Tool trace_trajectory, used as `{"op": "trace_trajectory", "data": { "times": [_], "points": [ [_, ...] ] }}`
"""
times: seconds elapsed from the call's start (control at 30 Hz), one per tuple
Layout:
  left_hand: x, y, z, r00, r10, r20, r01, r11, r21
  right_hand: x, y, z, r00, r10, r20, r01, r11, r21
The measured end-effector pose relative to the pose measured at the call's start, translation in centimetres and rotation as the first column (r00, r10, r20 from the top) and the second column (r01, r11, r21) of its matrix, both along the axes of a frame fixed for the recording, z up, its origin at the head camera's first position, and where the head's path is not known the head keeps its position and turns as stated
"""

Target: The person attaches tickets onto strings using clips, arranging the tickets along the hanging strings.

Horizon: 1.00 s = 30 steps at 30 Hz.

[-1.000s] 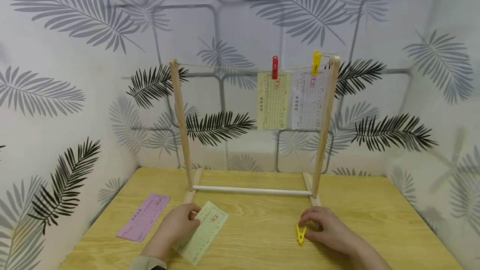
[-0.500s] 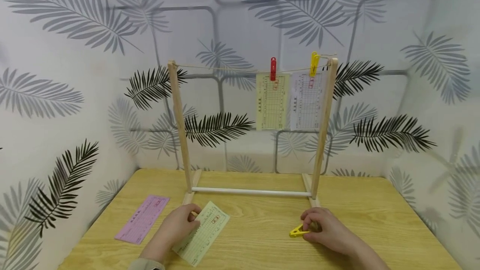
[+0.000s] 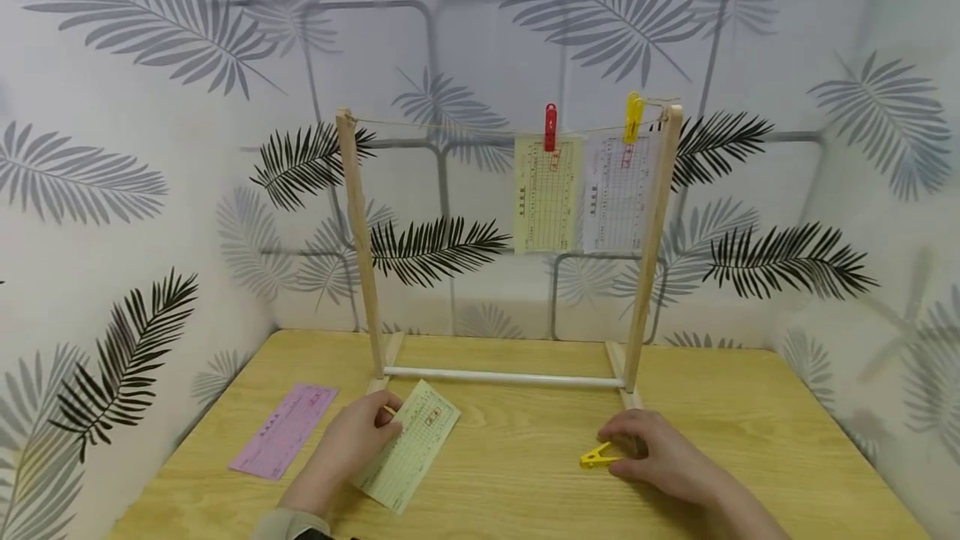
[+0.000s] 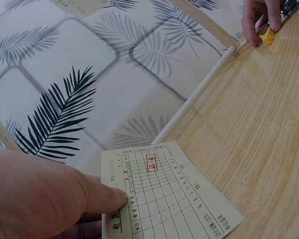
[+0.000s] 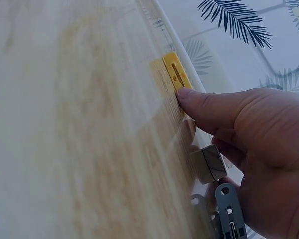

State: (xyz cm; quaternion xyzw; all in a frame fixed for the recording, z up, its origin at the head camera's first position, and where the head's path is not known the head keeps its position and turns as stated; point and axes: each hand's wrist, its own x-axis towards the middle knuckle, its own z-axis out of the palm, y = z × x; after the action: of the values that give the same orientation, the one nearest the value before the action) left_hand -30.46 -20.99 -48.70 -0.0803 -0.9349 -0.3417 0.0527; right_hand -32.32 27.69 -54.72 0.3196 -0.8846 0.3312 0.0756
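My left hand (image 3: pixel 360 433) pinches the left edge of a pale green receipt slip (image 3: pixel 411 448) with a red stamp, thumb on top of its printed face in the left wrist view. My right hand (image 3: pixel 660 450) pinches a yellow clothespin (image 3: pixel 597 457) between thumb and fingers, low over the table, one end pointing left. In the right wrist view the thumb tip presses on the lower end of this yellow clothespin (image 5: pixel 176 69). Close beside that hand, a dark clothespin (image 5: pixel 230 211) lies on the table; the hand hides it in the head view.
A wooden frame (image 3: pixel 651 273) with a white bottom bar (image 3: pixel 502 377) stands at the back. From its string hang a yellowish slip (image 3: pixel 546 198) under a red clothespin (image 3: pixel 551 127) and a white slip (image 3: pixel 617 198) under a yellow one. A pink slip (image 3: pixel 283 432) lies at left.
The yellow clothespin has turned from pointing toward me to pointing left, and my right fingers now grip it. My left hand and the green slip have moved slightly.
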Motion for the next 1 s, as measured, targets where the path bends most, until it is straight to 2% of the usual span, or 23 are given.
{"op": "trace_trajectory", "data": {
  "times": [0.07, 0.2, 0.3, 0.4, 0.53, 0.83, 1.0],
  "points": [
    [0.0, 0.1, 0.1, 1.0, 0.002, -0.01, -0.002, 1.0, 0.001, -0.2, 0.2, -0.2, 1.0, 0.006, 0.027, -0.006, 1.0, 0.009],
    [0.1, 0.3, 0.1, 1.0, 0.012, -0.027, -0.011, 1.0, 0.015, 1.1, -0.4, 2.0, 0.99, 0.015, 0.14, -0.019, 0.999, 0.027],
    [0.1, 0.5, 0.2, 0.999, 0.022, -0.04, -0.021, 0.999, 0.039, 2.0, -0.6, 3.6, 0.973, 0.015, 0.231, -0.024, 0.999, 0.036],
    [0.1, 0.8, 0.5, 0.998, 0.035, -0.046, -0.032, 0.998, 0.061, 1.9, -0.3, 3.7, 0.96, 0.019, 0.281, -0.026, 0.999, 0.021],
    [-0.1, 1.0, 0.7, 0.998, 0.038, -0.054, -0.033, 0.996, 0.082, 1.9, -0.2, 3.6, 0.954, 0.004, 0.299, -0.008, 1.0, 0.011],
    [-0.3, 1.4, 1.2, 0.997, 0.04, -0.07, -0.03, 0.991, 0.13, 1.8, -0.6, 4.0, 0.963, 0.005, 0.269, 0.0, 1.0, -0.018],
    [-0.4, 1.7, 1.5, 0.997, 0.038, -0.068, -0.025, 0.982, 0.188, 1.9, -1.1, 4.6, 0.944, -0.067, 0.324, 0.083, 0.996, -0.037]
  ]
}}
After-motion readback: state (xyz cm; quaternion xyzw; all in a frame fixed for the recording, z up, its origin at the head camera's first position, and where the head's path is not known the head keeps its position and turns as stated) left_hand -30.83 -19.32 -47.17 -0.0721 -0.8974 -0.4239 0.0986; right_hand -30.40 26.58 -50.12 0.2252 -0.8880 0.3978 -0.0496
